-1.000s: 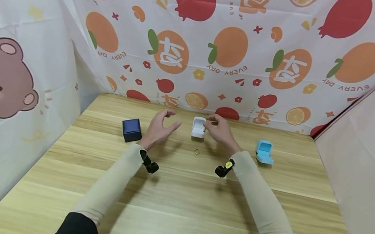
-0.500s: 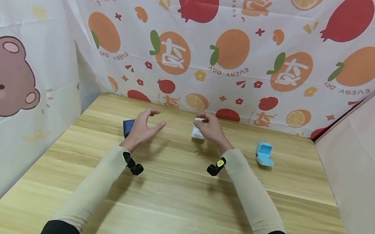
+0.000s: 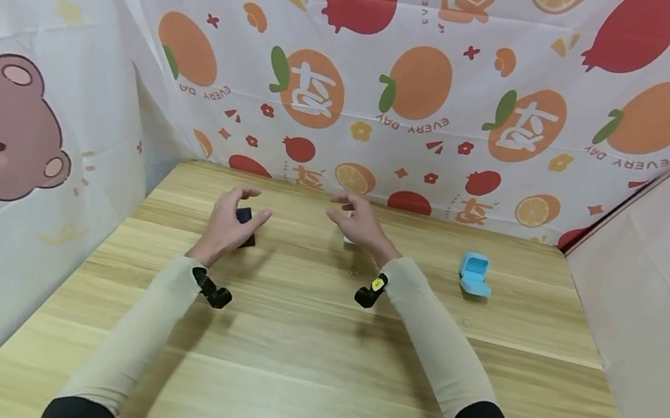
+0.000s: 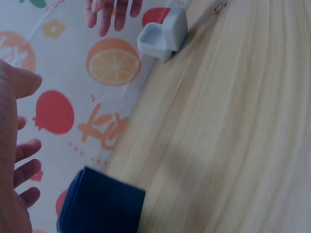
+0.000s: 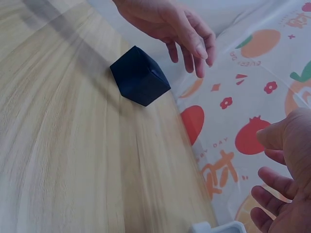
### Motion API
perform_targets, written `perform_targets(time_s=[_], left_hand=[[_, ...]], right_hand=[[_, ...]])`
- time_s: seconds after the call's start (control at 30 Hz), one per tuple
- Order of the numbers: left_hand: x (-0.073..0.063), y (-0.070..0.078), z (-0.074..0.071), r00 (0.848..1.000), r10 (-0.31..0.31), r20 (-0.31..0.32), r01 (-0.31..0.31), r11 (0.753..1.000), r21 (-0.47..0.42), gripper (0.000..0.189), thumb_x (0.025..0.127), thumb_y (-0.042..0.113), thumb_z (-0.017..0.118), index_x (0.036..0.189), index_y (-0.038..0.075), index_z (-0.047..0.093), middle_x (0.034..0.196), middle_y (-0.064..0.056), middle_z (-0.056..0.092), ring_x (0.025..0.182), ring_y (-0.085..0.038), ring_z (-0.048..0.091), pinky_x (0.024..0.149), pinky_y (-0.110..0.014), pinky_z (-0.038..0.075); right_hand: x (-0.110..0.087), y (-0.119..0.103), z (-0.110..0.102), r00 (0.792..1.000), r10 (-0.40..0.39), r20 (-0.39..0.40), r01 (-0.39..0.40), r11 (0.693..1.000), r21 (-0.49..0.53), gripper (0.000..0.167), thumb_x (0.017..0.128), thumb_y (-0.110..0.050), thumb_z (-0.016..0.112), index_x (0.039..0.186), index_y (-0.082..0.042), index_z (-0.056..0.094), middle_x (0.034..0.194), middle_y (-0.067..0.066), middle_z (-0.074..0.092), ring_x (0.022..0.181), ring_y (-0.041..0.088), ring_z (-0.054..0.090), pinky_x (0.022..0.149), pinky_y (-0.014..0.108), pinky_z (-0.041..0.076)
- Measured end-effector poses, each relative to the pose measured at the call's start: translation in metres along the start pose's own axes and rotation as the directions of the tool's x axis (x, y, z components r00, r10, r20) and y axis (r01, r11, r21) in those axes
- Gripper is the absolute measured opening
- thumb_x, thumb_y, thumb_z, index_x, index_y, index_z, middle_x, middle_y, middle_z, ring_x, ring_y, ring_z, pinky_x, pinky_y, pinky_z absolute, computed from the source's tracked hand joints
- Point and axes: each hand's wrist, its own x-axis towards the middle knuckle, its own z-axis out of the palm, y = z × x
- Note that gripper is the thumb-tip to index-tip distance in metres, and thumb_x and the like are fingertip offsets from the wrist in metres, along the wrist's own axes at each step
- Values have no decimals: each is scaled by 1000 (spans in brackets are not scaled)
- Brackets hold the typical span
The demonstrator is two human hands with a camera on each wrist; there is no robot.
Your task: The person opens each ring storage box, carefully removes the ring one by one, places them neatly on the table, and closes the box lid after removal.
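White box (image 4: 170, 36) stands open on the wooden table (image 3: 283, 349), the right hand (image 3: 361, 224) near but apart from it, loosely spread and holding nothing; left of the white box sits a dark blue box (image 5: 138, 77), the left hand (image 3: 226, 224) beside that, wide and empty; a ring (image 3: 354, 270) lies in front of the white box, and a light blue box (image 3: 474, 274) stands open well to its right

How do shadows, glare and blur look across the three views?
Head: soft shadows and pale sheen on the table, ring by the right hand faint; left wrist: slightly soft, navy box very dark; right wrist: long diffuse shadow on the table, navy box dark too.
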Motion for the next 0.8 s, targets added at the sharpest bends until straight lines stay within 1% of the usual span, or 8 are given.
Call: perform_targets(time_s=[0.13,0.27,0.37,0.5,0.6,0.8], left_hand=[[-4,-9,-8,999,-32,-8,32,999,8,55,96,39,68,139,7,54,143,-19,55,135,-39,45,113,-61,33],[-10,-17,-15,998,-69,-6,70,997,15,56,97,37,68,141,7,51,145,-18,52,137,-41,42,113,-61,32],[-14,-21,-20,995,-97,-1,97,995,17,58,97,40,67,142,8,49,147,-17,50,139,-41,40,114,-61,32],[-20,-26,-29,990,-138,5,138,990,19,62,97,48,65,143,10,48,148,-17,48,140,-38,38,115,-61,30],[-25,-31,-34,988,-153,6,153,988,27,65,97,48,65,144,8,46,148,-20,47,139,-39,37,114,-62,29],[-31,-41,-41,987,-159,-13,160,985,64,66,97,45,65,145,4,45,146,-21,48,138,-41,39,114,-59,30]], right_hand=[[3,0,3,1000,-22,12,22,1000,-8,32,101,-22,63,131,-11,62,141,13,60,134,39,53,109,52,46],[4,-1,5,1000,-21,19,21,1000,5,32,101,-22,63,131,-11,62,143,14,59,135,40,51,109,53,46],[5,-3,7,1000,-14,24,14,1000,10,32,101,-22,62,132,-11,61,144,14,58,137,40,50,109,53,46],[11,-3,12,998,-27,54,27,1000,0,35,101,-23,62,133,-10,60,145,13,57,138,41,48,110,52,45],[15,-4,16,996,-47,75,48,999,-14,35,101,-24,62,133,-9,60,147,13,55,139,40,47,112,52,44],[20,-8,21,993,-96,75,99,995,-32,32,100,-19,63,131,-7,61,148,15,55,139,34,48,116,53,40]])
